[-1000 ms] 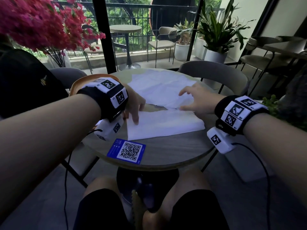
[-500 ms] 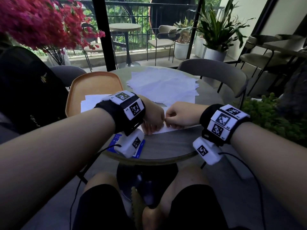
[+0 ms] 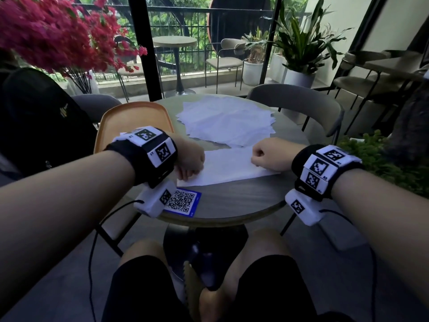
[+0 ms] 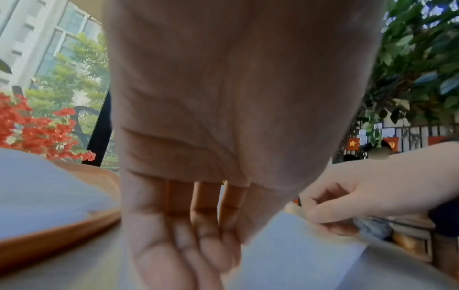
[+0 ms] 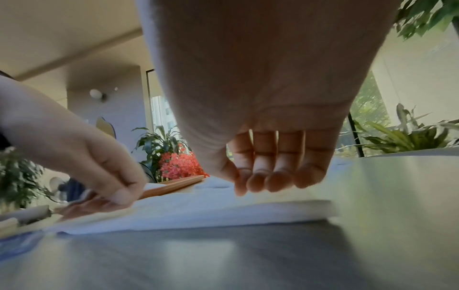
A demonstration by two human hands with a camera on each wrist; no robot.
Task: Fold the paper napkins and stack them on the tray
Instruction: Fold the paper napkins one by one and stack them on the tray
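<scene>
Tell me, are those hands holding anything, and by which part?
Both hold the folded napkin lying on the table: the left hand presses its left end, and the right hand pinches its right end.

Round grey table, grey chair behind, pink flowers left, big window, green plants.
</scene>
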